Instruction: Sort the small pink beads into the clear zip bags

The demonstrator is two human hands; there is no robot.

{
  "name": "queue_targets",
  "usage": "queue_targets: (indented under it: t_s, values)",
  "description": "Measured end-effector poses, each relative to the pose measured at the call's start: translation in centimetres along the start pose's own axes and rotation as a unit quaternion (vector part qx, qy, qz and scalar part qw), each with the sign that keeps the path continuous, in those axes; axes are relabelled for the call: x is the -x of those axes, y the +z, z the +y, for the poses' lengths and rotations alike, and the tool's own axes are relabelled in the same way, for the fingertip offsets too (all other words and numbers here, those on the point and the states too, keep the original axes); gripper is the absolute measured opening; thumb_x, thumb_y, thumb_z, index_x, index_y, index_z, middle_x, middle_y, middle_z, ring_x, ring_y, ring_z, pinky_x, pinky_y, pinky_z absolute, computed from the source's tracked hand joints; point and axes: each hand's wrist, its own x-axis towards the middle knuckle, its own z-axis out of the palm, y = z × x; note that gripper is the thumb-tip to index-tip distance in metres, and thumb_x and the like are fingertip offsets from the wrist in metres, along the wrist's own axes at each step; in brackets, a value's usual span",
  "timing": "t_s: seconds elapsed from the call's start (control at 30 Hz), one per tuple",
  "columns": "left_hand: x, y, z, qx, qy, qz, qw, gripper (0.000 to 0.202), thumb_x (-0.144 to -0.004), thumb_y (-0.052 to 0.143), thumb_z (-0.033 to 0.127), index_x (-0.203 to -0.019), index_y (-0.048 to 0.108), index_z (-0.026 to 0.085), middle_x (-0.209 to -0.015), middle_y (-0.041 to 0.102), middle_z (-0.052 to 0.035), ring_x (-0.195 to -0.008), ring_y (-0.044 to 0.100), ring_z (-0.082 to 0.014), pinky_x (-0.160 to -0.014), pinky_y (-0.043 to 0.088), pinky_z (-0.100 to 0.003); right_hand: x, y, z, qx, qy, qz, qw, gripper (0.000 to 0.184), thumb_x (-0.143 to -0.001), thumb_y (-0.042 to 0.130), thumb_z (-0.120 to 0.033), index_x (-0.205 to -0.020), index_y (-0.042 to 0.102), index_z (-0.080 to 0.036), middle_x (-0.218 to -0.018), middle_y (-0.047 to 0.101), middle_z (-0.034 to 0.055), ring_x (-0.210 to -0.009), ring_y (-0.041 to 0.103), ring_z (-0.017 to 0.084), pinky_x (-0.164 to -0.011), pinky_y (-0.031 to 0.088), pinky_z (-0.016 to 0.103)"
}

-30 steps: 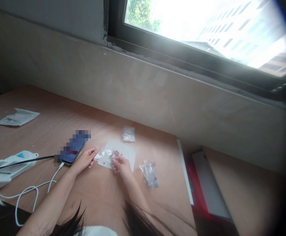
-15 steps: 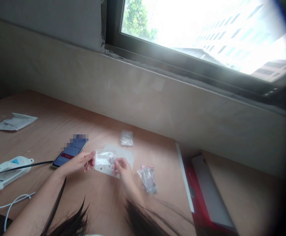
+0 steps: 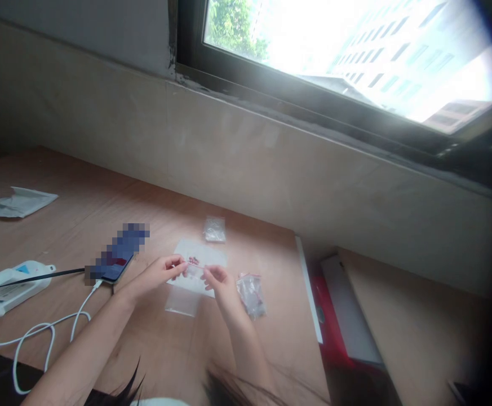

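My left hand [image 3: 161, 273] and my right hand [image 3: 218, 282] meet over a white sheet [image 3: 199, 256] on the wooden table [image 3: 102, 203]. Each hand pinches one side of a small clear zip bag [image 3: 194, 268] with a red strip and small reddish bits near its top. An empty clear bag [image 3: 182, 301] lies flat on the table just below my hands. A third small bag with a red strip [image 3: 251, 294] lies right of my right hand.
Another small clear bag [image 3: 214, 229] lies beyond the sheet. A phone [image 3: 116, 260] on a cable lies left of my hands, with a white power strip [image 3: 7, 285] and white cord [image 3: 47, 335] further left. A white packet [image 3: 15, 203] sits far left. The table's right edge [image 3: 309, 299] borders a red-and-white board.
The larger clear bag that my hands held half a second ago now lies flat on the table below them. Both hands now pinch a smaller bag above the sheet.
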Motion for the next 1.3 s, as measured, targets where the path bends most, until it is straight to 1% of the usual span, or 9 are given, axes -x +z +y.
queue_targets:
  t_s: [0.07,0.17,0.3,0.37,0.57,0.83,1.03,1.17,1.3]
  values:
    - [0.3,-0.3,0.1,-0.004,-0.002,-0.009,1.000,0.030,-0.078,0.042,0.041,-0.073,0.056,0.015,-0.068,0.051,0.0017,-0.063,0.046,-0.0107,-0.057,0.034,-0.020,-0.1,0.0,0.2,0.001,0.001,-0.015,1.000,0.023,-0.068,0.053,-0.036,-0.073,0.057,-0.015,-0.068,0.058,0.0034,-0.065,0.053,0.014,-0.058,0.040,0.025]
    - [0.4,-0.9,0.5,-0.009,-0.006,-0.007,1.000,0.030,-0.076,0.043,0.041,-0.073,0.057,0.015,-0.068,0.053,0.0012,-0.063,0.047,-0.0112,-0.057,0.035,-0.020,-0.5,0.3,-0.2,0.022,-0.028,0.008,0.999,0.017,-0.068,0.053,-0.032,-0.067,0.055,-0.015,-0.064,0.056,0.0012,-0.062,0.051,0.013,-0.061,0.038,0.025]
    - [0.1,-1.3,0.6,-0.020,0.007,0.013,1.000,0.030,-0.074,0.046,0.041,-0.069,0.057,0.014,-0.064,0.054,0.0008,-0.061,0.049,-0.0119,-0.055,0.036,-0.020,-1.0,0.9,-1.3,0.028,-0.043,0.037,0.998,0.013,-0.066,0.054,-0.028,-0.062,0.052,-0.016,-0.059,0.054,-0.0012,-0.059,0.049,0.012,-0.059,0.036,0.024]
    - [-0.1,-1.3,0.5,-0.016,0.009,0.023,1.000,0.030,-0.073,0.047,0.041,-0.067,0.057,0.013,-0.063,0.054,0.0005,-0.060,0.050,-0.0122,-0.055,0.036,-0.021,-1.0,1.2,-1.7,0.010,-0.041,0.028,0.999,0.014,-0.068,0.053,-0.029,-0.064,0.052,-0.016,-0.061,0.054,-0.0011,-0.060,0.049,0.012,-0.059,0.036,0.023]
    - [0.3,-0.7,0.8,-0.021,0.001,0.065,0.998,0.027,-0.073,0.047,0.039,-0.066,0.056,0.015,-0.063,0.055,0.0017,-0.061,0.050,-0.0123,-0.054,0.036,-0.020,-0.5,1.3,-1.5,-0.026,-0.036,-0.032,0.998,0.020,-0.071,0.051,-0.034,-0.066,0.054,-0.015,-0.067,0.056,0.0006,-0.066,0.050,0.012,-0.064,0.036,0.024]
    - [-0.2,0.9,0.4,0.008,0.010,0.024,1.000,0.029,-0.076,0.042,0.038,-0.060,0.050,0.015,-0.058,0.048,0.0029,-0.058,0.045,-0.0106,-0.056,0.036,-0.020,-0.6,1.9,-1.0,-0.028,-0.047,0.021,0.998,0.017,-0.069,0.054,-0.030,-0.059,0.051,-0.016,-0.059,0.053,-0.0005,-0.061,0.049,0.012,-0.063,0.036,0.024]
    - [-0.8,0.8,1.9,-0.002,0.034,0.013,0.999,0.032,-0.076,0.042,0.036,-0.055,0.053,0.015,-0.060,0.053,0.0013,-0.061,0.048,-0.0119,-0.059,0.035,-0.020,-0.8,2.2,-1.8,-0.078,-0.026,-0.057,0.995,0.021,-0.071,0.052,-0.035,-0.063,0.054,-0.015,-0.059,0.055,0.0008,-0.059,0.049,0.012,-0.060,0.037,0.024]
    - [-0.3,0.4,1.9,-0.014,0.026,-0.014,0.999,0.033,-0.077,0.041,0.039,-0.062,0.058,0.015,-0.066,0.057,0.0008,-0.065,0.050,-0.0124,-0.060,0.035,-0.020,-1.1,1.9,-2.0,-0.063,-0.028,-0.015,0.998,0.022,-0.065,0.058,-0.034,-0.056,0.049,-0.016,-0.054,0.052,-0.0011,-0.056,0.048,0.011,-0.059,0.036,0.024]
    - [0.4,0.0,0.9,-0.024,-0.011,0.030,0.999,0.035,-0.075,0.043,0.042,-0.062,0.059,0.014,-0.064,0.059,-0.0007,-0.067,0.052,-0.0150,-0.062,0.037,-0.021,-0.9,2.1,-1.1,-0.052,0.003,0.012,0.999,0.024,-0.061,0.061,-0.036,-0.056,0.050,-0.015,-0.053,0.052,-0.0010,-0.053,0.047,0.011,-0.054,0.034,0.022]
